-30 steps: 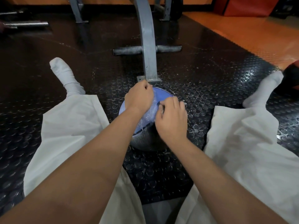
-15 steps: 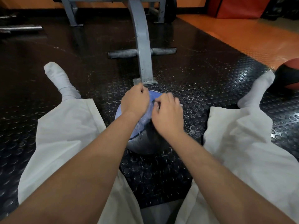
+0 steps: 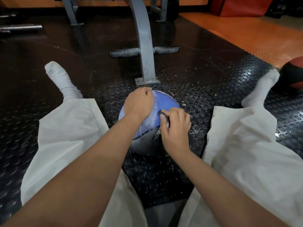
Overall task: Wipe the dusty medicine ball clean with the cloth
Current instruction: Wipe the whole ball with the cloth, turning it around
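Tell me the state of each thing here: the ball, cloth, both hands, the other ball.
medicine ball: on the floor mat, white dust streaks on its blue top.
cloth: dark, bunched, pinched against the ball.
left hand: fingers curled, rests on the ball.
right hand: pinches the cloth.
red-and-black ball: on the floor beside the right foot, untouched.

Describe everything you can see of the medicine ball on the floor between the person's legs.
The medicine ball is round, with a blue upper panel and a dark grey, pebbled lower panel, divided by a dark seam. Whitish dust streaks run across the blue. It sits on the black studded floor mat, just short of a grey metal foot plate. The left hand rests on its upper left; the right hand pinches a small dark cloth, mostly hidden, against its right side.
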Motion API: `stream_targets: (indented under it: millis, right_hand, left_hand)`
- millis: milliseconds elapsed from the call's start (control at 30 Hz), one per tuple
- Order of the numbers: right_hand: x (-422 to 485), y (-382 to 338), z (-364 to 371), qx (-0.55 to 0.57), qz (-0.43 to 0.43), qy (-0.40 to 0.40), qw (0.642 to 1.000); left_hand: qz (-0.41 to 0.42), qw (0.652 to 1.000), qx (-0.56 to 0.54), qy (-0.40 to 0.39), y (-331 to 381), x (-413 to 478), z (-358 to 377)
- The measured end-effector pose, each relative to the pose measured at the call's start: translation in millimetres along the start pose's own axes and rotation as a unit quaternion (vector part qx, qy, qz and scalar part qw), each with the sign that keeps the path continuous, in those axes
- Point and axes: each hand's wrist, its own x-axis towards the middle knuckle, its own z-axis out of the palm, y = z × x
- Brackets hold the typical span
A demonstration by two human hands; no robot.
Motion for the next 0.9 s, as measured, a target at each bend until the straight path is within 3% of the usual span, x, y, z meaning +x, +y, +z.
stream_targets:
  millis: [200, 300, 467, 567, 800, 900]
  right_hand:
    - [83, -18, -7, -0.034, 0.157, -0.133, 0.978]
    - [74, -19, -7, -0.054, 0.132, -0.151, 0.978]
    - [4, -12, -12, -0.032, 0.039, -0.05, 0.997]
    - [-1, -6, -11, -0.016, 0.032, -0.034, 0.999]
    - [66, -10, -14, -0.044, 0.085, -0.151, 0.984]
    - [57, -6, -15, -0.038, 0.075, -0.132, 0.988]
  left_hand:
    - [0.031, 0.999, -0.013, 0.037, -4, -14, 4]
    - [0.018, 0.999, -0.016, 0.04, -4, -15, 4]
    - [0.014, 1.0, 0.008, -0.01, -2, -12, 1]
    - [0.036, 0.999, 0.0, -0.003, 2, -20, 5]
    - [0.041, 0.999, -0.006, 0.033, 11, -24, 10]
    - [0.022, 0.999, -0.005, 0.023, 14, -19, 9]
